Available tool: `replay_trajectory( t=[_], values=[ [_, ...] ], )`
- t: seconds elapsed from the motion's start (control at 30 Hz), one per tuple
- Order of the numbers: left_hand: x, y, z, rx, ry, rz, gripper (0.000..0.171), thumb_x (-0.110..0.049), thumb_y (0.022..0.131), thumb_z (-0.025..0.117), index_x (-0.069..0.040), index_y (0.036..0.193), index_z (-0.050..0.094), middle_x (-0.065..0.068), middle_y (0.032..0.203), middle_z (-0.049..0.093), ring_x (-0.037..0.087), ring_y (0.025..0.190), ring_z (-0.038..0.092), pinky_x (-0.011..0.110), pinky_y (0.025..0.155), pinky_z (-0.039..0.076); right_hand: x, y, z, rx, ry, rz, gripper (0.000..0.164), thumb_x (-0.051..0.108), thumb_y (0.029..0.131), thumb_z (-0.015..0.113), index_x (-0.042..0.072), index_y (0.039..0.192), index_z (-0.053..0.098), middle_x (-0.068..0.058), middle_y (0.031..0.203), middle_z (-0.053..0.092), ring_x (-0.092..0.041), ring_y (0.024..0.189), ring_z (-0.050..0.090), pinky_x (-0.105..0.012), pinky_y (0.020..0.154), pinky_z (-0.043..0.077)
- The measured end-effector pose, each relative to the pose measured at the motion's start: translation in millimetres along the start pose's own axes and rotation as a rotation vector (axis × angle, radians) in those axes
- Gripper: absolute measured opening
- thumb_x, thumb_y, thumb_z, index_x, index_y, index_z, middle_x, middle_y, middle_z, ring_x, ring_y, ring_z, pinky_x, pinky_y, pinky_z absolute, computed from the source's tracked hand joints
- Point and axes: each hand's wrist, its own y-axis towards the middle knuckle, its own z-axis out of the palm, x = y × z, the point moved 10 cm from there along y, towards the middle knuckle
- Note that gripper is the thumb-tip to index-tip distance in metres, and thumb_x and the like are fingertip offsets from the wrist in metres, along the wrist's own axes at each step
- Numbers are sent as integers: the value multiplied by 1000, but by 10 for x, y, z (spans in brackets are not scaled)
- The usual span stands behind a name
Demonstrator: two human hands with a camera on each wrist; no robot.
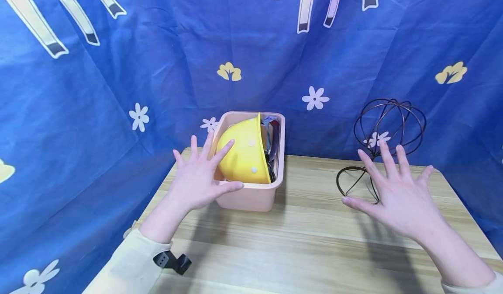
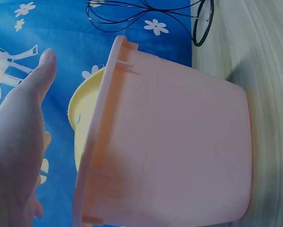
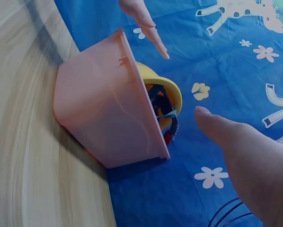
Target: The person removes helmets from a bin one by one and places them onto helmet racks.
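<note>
A yellow hard hat (image 1: 241, 154) lies on its side in a pink plastic bin (image 1: 251, 198) near the table's back edge. Dark straps show inside the hat in the right wrist view. My left hand (image 1: 196, 176), fingers spread, hovers over the bin's near left side and holds nothing. Toward the right, my right hand (image 1: 401, 193) is also spread in the air and grips nothing. Just beyond it stands a dark wire rack (image 1: 389, 104) with a round cage top and a ring base, partly hidden by that hand.
The wood-grain table (image 1: 314, 241) meets a blue cloth backdrop (image 1: 267, 75) printed with flowers and animals at the back and sides. Other dark items (image 1: 271, 132) sit in the bin beside the hat. A black strap (image 1: 171, 261) is on the left sleeve.
</note>
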Motion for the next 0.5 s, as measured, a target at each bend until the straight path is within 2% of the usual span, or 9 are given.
replay_trajectory(
  t=[0.2,0.3,0.5],
  values=[
    [88,2,-55,-4,10,-35,110,-89,80,62,-43,170,18,7,177,-8,63,152,6,93,102,3,113,92,-51,-14,-20,-39,118,90,80,62,29,171,20,-8,176,-12,-38,159,-15,-82,103,-20],
    [141,-3,-61,4,6,-52,110,-89,81,62,-44,170,15,10,177,-7,62,153,4,93,102,1,204,135,-72,-31,-13,-88,116,90,80,62,26,170,27,-11,177,-5,-38,160,-9,-82,108,-16],
    [236,-20,-43,19,-33,-75,108,-86,83,63,-44,170,14,14,177,-4,62,152,1,92,102,-5,360,220,-89,-59,8,-161,111,89,80,64,25,166,38,-9,178,2,-43,160,8,-82,114,-2]
  ],
)
